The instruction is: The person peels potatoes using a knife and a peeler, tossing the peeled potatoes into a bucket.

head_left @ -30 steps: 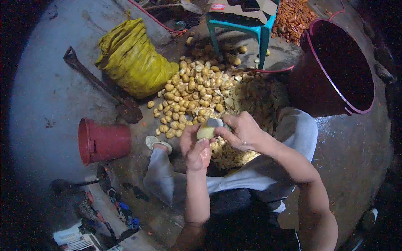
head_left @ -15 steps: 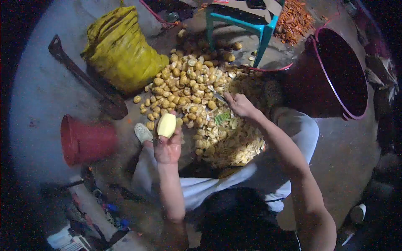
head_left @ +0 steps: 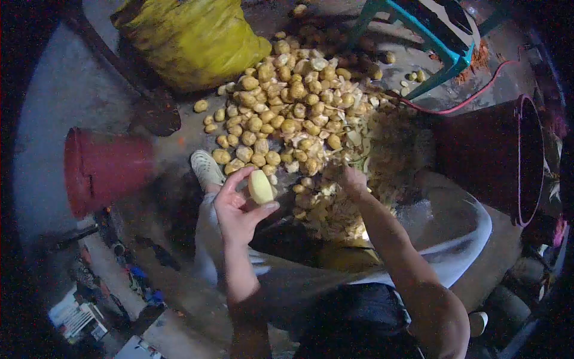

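A pale peeled potato [head_left: 260, 186] is held between the thumb and fingers of my left hand [head_left: 239, 206], in front of the shoe. My right hand [head_left: 354, 179] is lower, at the near side of the potato pile [head_left: 287, 122], over the heap of peelings [head_left: 332, 212]. Its fingers are dark and blurred, so whether it grips anything is hidden. Brown-skinned potatoes and pale pieces lie mixed together on the floor.
A yellow sack [head_left: 191, 45] stands behind the pile, with a long-handled tool [head_left: 113, 57] left of it. A red bucket [head_left: 110, 170] lies at the left, a large dark red tub [head_left: 484, 155] at the right. A teal stool [head_left: 439, 75] stands at the back right.
The potato first was between both hands; they then parted, the left keeping it. A blade visible earlier near my right hand is no longer distinct. The view has shifted, bringing the pile closer.
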Action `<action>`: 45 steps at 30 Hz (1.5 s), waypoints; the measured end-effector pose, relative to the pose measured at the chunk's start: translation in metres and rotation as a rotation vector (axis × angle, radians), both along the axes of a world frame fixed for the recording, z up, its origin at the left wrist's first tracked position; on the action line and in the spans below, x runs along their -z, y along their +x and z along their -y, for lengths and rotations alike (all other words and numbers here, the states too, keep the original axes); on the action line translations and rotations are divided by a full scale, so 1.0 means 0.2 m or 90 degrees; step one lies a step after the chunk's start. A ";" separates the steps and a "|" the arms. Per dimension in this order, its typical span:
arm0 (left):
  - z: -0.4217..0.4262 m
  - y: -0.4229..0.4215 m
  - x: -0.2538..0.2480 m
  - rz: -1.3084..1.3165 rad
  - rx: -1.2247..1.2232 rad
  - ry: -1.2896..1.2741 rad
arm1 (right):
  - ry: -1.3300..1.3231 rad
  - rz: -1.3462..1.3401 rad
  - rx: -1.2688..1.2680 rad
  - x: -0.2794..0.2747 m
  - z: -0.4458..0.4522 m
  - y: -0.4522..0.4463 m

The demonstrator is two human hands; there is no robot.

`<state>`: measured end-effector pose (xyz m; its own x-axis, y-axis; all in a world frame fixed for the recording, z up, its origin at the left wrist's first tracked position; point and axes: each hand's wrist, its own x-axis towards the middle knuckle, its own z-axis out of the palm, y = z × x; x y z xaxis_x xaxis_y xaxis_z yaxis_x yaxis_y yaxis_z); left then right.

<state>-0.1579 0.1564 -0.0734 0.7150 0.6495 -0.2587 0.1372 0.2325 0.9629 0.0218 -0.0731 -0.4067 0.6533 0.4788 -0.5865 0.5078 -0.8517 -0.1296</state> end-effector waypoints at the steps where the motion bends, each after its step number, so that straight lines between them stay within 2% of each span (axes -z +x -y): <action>1: -0.01 0.00 0.00 -0.002 0.001 0.003 | 0.003 -0.002 0.001 0.01 0.00 0.00; 4: -0.02 0.03 -0.04 0.014 0.017 -0.006 | -0.023 -0.082 0.101 -0.09 -0.05 0.05; 7: -0.01 0.05 -0.08 0.044 0.029 -0.057 | -0.011 -0.003 0.099 -0.08 0.05 0.06; 9: -0.01 0.03 -0.06 0.049 0.050 -0.029 | 0.018 0.019 0.117 -0.10 0.17 0.12; 13: 0.04 0.01 -0.07 0.057 0.075 0.023 | 0.148 0.174 0.113 -0.38 0.38 0.22; 15: 0.06 0.01 -0.03 0.076 0.080 -0.012 | 0.206 0.083 0.115 -0.39 0.54 0.41; 17: 0.10 0.01 0.06 0.127 0.108 0.003 | 0.268 0.054 0.113 -0.66 0.57 0.48; 19: 0.16 0.03 0.07 0.130 0.127 0.049 | 0.389 -0.039 0.079 -1.13 0.53 0.47; 20: 0.22 0.04 0.07 0.142 0.152 0.014 | 0.508 -0.115 0.127 -1.01 0.61 0.57; 21: 0.28 0.04 0.06 0.151 0.178 -0.022 | 0.512 -0.105 0.127 -1.16 0.62 0.55; 23: 0.40 0.07 0.05 0.153 0.223 0.050 | 0.653 -0.323 0.117 -1.46 0.64 0.45; 26: 0.61 0.11 -0.03 0.143 0.290 -0.043 | 0.724 -0.363 0.166 -1.80 0.64 0.21; 28: 0.71 0.11 -0.07 0.119 0.327 -0.049 | 0.773 -0.337 0.142 -1.78 0.68 0.11; 30: 0.76 0.14 -0.11 0.081 0.388 -0.026 | 0.797 -0.180 0.072 -1.73 0.68 0.07; 31: 0.78 0.14 -0.12 0.079 0.396 -0.019 | 0.805 -0.176 0.077 -1.72 0.69 0.06; 37: 0.80 0.16 -0.08 0.117 0.383 -0.113 | 0.794 -0.211 0.122 -1.75 0.63 0.03; 38: 0.79 0.16 -0.06 0.127 0.389 -0.099 | 0.802 -0.282 0.163 -1.77 0.64 0.02; 42: 0.81 0.21 -0.09 0.149 0.386 -0.171 | 0.796 -0.274 0.161 -1.69 0.63 0.04; 45: 0.83 0.24 -0.03 0.157 0.366 -0.171 | 0.808 -0.296 0.226 -1.65 0.65 0.05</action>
<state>-0.1097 -0.0096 -0.0669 0.9861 0.0840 -0.1432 0.0948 0.4235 0.9009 0.0322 -0.2024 -0.0758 0.7180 0.6919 -0.0764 -0.0097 -0.0998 -0.9950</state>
